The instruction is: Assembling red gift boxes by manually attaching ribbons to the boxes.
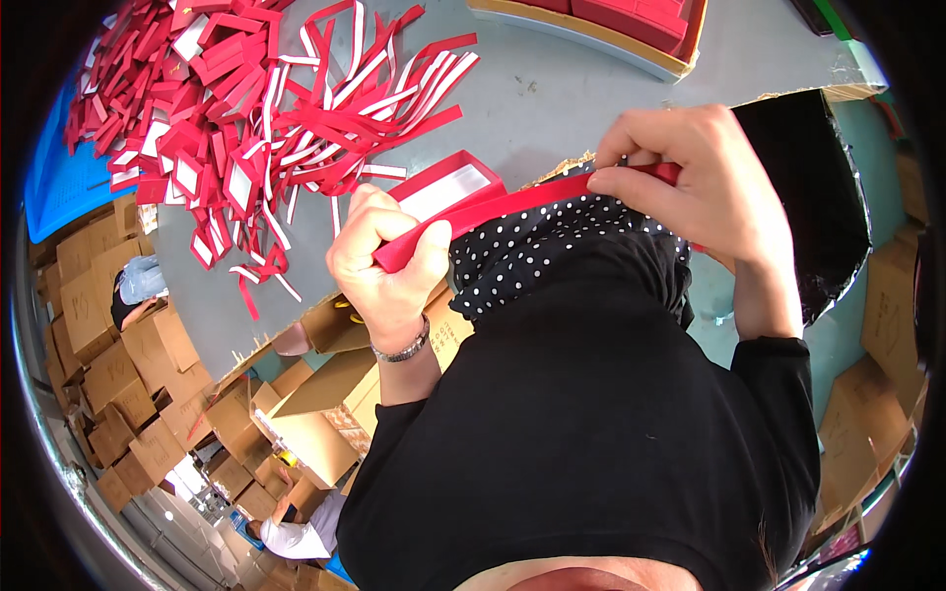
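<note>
Left hand is clenched around one end of a red strip, thumb folded over the top; a metal watch sits on that wrist. Right hand pinches the other end of the same strip between thumb and fingers, so the strip runs taut and slightly slanted between both hands. The strip is held off the worktop, above its near edge and just in front of the person's chest.

Directly behind the strip, touching or nearly touching it, lies an open red box with a white inside, near the worktop's near edge. Toward the far-left corner spreads a heap of red strips and small red boxes, loose and overlapping, some showing white faces. At the far edge stands a tray with a pale rim holding red pieces.

The person wears a black top with a dotted black-and-white collar. A black bag hangs at the worktop's right edge. Brown cartons are stacked on the floor to the left, with another person among them.
</note>
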Motion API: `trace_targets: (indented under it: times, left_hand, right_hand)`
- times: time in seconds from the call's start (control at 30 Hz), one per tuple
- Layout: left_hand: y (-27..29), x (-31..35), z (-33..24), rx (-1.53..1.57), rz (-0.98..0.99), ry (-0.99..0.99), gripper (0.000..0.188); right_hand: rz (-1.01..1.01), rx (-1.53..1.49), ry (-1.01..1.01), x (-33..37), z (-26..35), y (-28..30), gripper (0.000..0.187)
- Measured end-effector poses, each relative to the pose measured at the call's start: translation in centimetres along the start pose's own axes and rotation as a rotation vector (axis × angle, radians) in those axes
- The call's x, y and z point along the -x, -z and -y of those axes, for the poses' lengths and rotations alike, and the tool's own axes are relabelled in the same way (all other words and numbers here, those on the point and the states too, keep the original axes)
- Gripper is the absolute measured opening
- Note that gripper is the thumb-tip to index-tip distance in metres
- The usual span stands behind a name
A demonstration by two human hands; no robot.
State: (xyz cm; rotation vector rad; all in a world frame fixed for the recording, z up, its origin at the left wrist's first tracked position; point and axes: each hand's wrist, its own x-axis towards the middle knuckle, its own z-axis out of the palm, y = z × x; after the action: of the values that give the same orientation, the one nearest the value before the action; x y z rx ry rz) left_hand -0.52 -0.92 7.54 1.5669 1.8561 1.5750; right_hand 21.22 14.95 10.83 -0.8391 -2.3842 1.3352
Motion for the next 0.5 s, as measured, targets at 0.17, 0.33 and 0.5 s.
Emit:
trace_targets:
  times: [0.17,0.33,0.5]
  left_hand:
    - [-0.2,0.3,0.5,0.103,0.016,0.043,0.029]
    - [-0.3,0.9,1.4,0.303,-0.005,0.139,0.031]
    - [-1.1,1.4,3.7,0.916,0.049,0.289,0.024]
  right_hand:
    - [0.009,-0.202,-0.017,-0.8,-2.4,-1.4,0.017]
    - [0.044,-0.272,-0.021,-1.6,-3.5,-2.5,0.02]
    - [0.086,-0.349,-0.037,-1.7,-4.6,-4.7,0.022]
